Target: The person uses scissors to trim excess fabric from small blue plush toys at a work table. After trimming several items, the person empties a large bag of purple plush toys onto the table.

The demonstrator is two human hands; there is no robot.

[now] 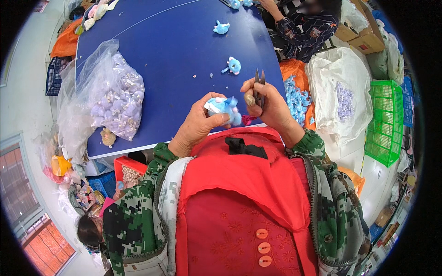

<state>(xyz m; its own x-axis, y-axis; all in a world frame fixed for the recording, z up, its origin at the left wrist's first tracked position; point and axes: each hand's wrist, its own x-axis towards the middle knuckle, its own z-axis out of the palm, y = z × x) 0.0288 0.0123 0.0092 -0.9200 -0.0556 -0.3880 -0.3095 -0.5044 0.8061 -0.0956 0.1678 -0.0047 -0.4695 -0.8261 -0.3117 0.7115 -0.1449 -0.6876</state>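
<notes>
My left hand point(197, 126) is closed around a small blue plush toy point(225, 109), just above the near edge of the blue table. A white tag hangs on the toy's left side. In my right hand point(272, 105) is a pair of thread snips point(260, 88), blades pointing up and slightly apart. One finger of that hand wears a tan covering. Between the two hands, beside the toy, shows a dark pink bit point(248, 120) that I cannot make out. Farther up the table lie another blue plush toy point(234, 66) and a third one point(221, 27).
A clear plastic bag point(117, 99) of lilac plush pieces sits on the table point(170, 60) at left, near a small tan plush point(108, 137). To the right stand a white sack point(338, 69), blue pieces point(297, 101) and a green crate point(384, 122). A co-worker point(308, 34) sits far right.
</notes>
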